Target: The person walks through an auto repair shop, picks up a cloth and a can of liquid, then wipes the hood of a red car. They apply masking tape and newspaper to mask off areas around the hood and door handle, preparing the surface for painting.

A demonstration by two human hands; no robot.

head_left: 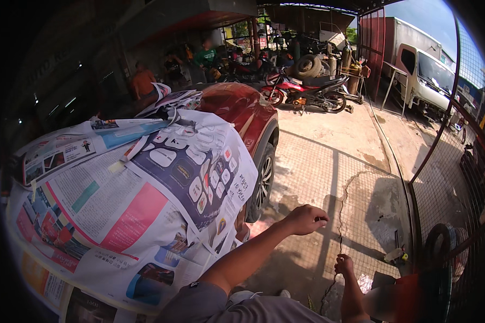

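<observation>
My left hand (309,219) reaches out over the concrete floor, to the right of a red vehicle (236,105). Its fingers are curled closed, and what they hold, if anything, cannot be made out. Lower and further right is my right hand (344,265), also closed, with its inner side hidden. Neither hand touches the vehicle. Overlapping newspaper sheets (145,215) cover much of the vehicle on my left, some held with strips of tape. The front wheel (265,180) and red bodywork show past the paper's edge.
A red motorcycle (312,96) stands ahead, near a loose tire (307,67) and gas cylinders (346,58). Several people are at the shaded back left. A mesh gate (442,161) runs along the right, with a white truck (423,70) beyond. A dark red container (423,299) sits lower right.
</observation>
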